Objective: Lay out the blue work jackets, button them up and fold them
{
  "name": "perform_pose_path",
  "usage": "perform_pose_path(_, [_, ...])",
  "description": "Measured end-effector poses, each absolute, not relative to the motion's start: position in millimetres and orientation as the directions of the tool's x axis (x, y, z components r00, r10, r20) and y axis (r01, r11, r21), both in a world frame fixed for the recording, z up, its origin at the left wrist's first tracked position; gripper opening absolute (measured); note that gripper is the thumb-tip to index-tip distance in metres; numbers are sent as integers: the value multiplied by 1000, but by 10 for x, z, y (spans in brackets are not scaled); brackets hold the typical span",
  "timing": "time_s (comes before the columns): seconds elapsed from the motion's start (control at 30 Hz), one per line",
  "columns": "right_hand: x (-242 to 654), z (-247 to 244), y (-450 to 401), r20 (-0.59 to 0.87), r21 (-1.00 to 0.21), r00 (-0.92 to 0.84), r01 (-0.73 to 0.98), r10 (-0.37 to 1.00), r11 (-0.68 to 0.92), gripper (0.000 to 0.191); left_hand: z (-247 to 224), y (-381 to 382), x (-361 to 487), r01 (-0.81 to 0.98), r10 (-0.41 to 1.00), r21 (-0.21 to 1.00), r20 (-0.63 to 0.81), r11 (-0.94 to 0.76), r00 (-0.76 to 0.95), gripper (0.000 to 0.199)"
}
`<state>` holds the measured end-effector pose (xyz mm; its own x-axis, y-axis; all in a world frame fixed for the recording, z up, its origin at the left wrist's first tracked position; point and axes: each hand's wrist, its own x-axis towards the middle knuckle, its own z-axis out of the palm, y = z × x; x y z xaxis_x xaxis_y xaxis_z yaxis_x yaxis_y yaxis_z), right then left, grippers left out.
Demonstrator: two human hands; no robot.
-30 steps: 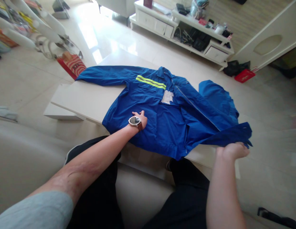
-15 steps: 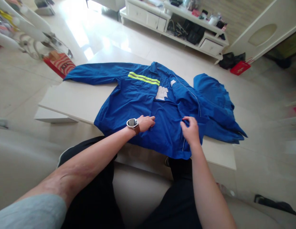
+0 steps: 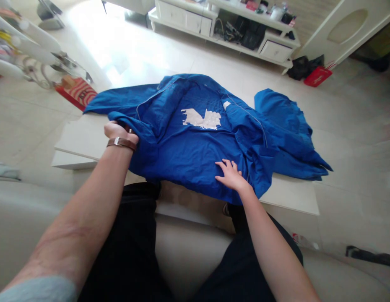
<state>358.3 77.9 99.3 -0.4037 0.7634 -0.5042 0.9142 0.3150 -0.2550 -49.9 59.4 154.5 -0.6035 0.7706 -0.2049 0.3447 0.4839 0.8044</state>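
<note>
A blue work jacket (image 3: 188, 153) lies spread open across a low white table (image 3: 291, 195), its inside facing up. Ragged white patches (image 3: 203, 118) show on the inner back. At the jacket's left side, my left hand (image 3: 121, 131), with a brown-strapped watch on the wrist, is closed on the folded-back front panel (image 3: 147, 130). Over the lower right part of the lining, my right hand (image 3: 230, 174) rests with its fingers spread, gripping nothing. Both sleeves reach out past the body of the jacket, the right one bunched up.
Behind the table stands a white TV cabinet (image 3: 182, 19) with bottles and cables. A red striped paper bag (image 3: 77, 92) is at the left sleeve's end. Another red bag (image 3: 318, 76) and a black bag (image 3: 303, 67) sit on the floor at the far right.
My left hand has moved left, turning the left front panel outward, so the reflective strip is out of sight and more lining shows. My right hand has let go of the right panel and shifted left.
</note>
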Motion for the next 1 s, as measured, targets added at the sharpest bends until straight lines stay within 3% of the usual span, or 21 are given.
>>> perform_pose_path(0.1, [3504, 949, 765, -459, -224, -391, 920, 798, 322, 59, 1484, 639, -251, -173, 577, 913, -371, 370, -728, 24])
perform_pose_path(0.17, [3451, 936, 756, -438, -205, -386, 922, 812, 328, 55, 1450, 723, -43, -217, 597, 918, -382, 332, -705, 15])
perform_pose_path(0.23, [3403, 937, 751, -427, -191, -383, 924, 819, 332, 53, 1401, 795, 158, -136, 691, 930, -346, 341, -635, 13])
perform_pose_path(0.33, [3351, 952, 755, -425, -179, -374, 927, 824, 329, 52, 1313, 827, 428, 191, 869, 907, -273, 375, -412, 6])
perform_pose_path(0.43, [3338, 969, 769, -434, -185, -376, 926, 818, 328, 50, 1269, 782, 639, 537, 947, 784, -212, 312, -242, 8])
perform_pose_path(0.5, [3350, 979, 777, -431, -195, -386, 922, 815, 334, 49, 1271, 747, 733, 660, 960, 698, -176, 277, -217, 11])
perform_pose_path(0.6, [3382, 994, 778, -424, -205, -401, 916, 812, 345, 47, 1283, 732, 813, 723, 962, 635, -161, 271, -218, 14])
perform_pose_path(1.0, [3456, 1035, 790, -440, -225, -437, 899, 785, 375, 43, 1210, 777, 979, 781, 977, 588, -152, 209, -147, 17])
